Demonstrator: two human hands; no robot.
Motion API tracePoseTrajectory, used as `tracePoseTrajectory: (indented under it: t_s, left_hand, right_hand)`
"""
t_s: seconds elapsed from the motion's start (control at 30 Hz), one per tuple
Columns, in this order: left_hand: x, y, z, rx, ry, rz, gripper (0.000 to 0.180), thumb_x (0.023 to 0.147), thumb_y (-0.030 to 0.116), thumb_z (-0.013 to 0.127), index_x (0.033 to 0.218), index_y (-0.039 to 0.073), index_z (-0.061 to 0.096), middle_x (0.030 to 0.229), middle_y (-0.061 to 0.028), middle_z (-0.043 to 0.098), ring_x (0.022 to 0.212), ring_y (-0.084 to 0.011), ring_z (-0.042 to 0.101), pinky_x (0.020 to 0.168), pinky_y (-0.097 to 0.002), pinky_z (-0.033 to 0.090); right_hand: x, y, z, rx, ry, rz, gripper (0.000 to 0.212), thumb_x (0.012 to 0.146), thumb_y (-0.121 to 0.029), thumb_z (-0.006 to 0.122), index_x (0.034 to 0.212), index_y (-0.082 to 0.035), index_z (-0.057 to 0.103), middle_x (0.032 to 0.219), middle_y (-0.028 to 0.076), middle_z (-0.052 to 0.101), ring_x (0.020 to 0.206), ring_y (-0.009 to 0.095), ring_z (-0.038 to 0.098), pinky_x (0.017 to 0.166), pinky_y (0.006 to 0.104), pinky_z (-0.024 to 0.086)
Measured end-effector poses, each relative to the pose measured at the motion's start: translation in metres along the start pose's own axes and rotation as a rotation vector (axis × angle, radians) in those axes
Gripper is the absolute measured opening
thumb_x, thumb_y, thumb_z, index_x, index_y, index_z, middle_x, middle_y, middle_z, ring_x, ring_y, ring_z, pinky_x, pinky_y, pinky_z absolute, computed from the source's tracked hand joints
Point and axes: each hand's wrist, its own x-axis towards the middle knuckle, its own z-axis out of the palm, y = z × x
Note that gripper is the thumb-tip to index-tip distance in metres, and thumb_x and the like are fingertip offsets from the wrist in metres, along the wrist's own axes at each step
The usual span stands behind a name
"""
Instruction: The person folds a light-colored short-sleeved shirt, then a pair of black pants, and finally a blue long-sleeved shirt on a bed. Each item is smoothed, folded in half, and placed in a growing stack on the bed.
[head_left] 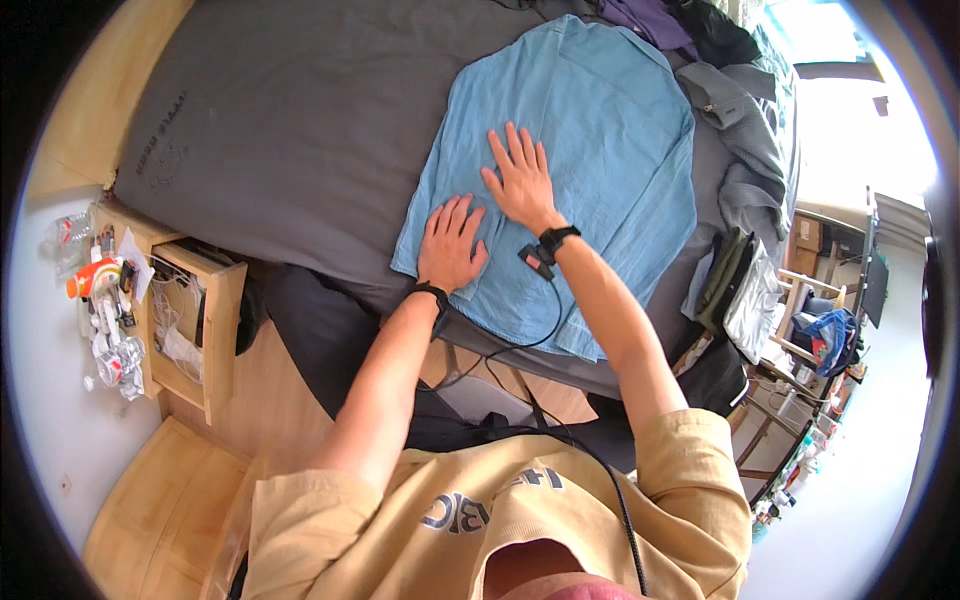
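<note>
A light blue denim-like shirt (610,150) lies spread out on the dark grey bed sheet (300,120), its hem toward me. My left hand (452,245) rests flat on the shirt's lower left part with its fingers spread. Farther up, near the middle of the cloth, my right hand (522,180) is laid flat too, fingers apart. Neither hand holds anything. Each wrist wears a black strap, and a small dark device (537,261) with a cable hangs at the right one. Some creases run across the shirt.
Grey knitted clothing (755,140) and a purple garment (650,22) lie along the bed's far and right edges. Folded clothes (735,280) are stacked at the right. An open wooden drawer (195,330) stands at the left. A black cable (480,360) crosses the bed's near edge.
</note>
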Motion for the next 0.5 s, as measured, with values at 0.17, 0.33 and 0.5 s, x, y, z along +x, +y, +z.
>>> tracePoseTrajectory:
  t_s: [0.17,0.33,0.5]
  left_hand:
    - [0.000,0.000,-0.016,-0.215,0.004,-0.034,0.059,0.093,0.025,0.068,0.147,0.005,0.054,0.156,-0.0196,0.049,0.145,-0.0407,0.044,0.122,-0.0538,0.035]
    - [0.066,-0.017,-0.026,-0.305,0.291,-0.405,0.060,0.094,0.027,0.069,0.144,-0.002,0.054,0.145,-0.0281,0.054,0.136,-0.0497,0.049,0.118,-0.0545,0.038]
    - [0.159,-0.063,-0.038,-0.290,-0.128,-0.666,0.062,0.092,0.040,0.070,0.134,-0.005,0.062,0.128,-0.0312,0.069,0.123,-0.0471,0.065,0.105,-0.0501,0.052]
  right_hand:
    - [-0.063,-0.019,-0.018,0.016,-0.034,0.000,0.064,0.103,-0.033,0.060,0.163,-0.018,0.045,0.171,0.013,0.039,0.157,0.039,0.034,0.129,0.0578,0.025]
    - [-0.065,-0.024,-0.015,0.013,-0.005,0.052,0.066,0.099,-0.028,0.061,0.163,-0.019,0.047,0.170,0.011,0.041,0.158,0.036,0.034,0.129,0.0564,0.025]
    - [-0.061,-0.024,-0.012,0.024,0.010,0.075,0.068,0.094,-0.026,0.061,0.160,-0.020,0.050,0.168,0.009,0.044,0.157,0.034,0.036,0.129,0.0563,0.026]
